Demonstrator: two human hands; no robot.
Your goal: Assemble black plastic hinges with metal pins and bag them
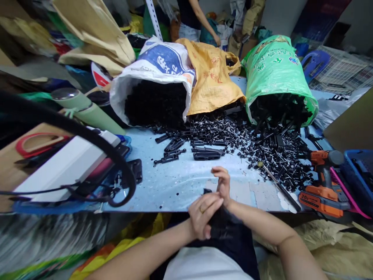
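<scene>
My left hand [204, 214], a ring on one finger, is closed in front of my body, over the table's near edge. A small black plastic piece [207, 191] sticks out above its fingers; the rest is hidden, so its exact shape cannot be made out. Against the left fingertips rests the heel of my right hand [223, 183], its fingers loosely curved and apart with nothing visible in them. Beyond the hands, several long black plastic parts [207, 153] lie on the pale blue tabletop [163, 182]. Behind them spreads a heap of black-headed screws [233, 134].
White [166, 58], orange [214, 74] and green [276, 66] sacks lie across the back, black parts spilling out. An orange cordless drill [323, 186] and a metal rod [281, 186] lie right. At left are red-handled scissors [40, 144], a green bottle [87, 109] and a black cable [96, 142]. Another person [192, 19] stands behind.
</scene>
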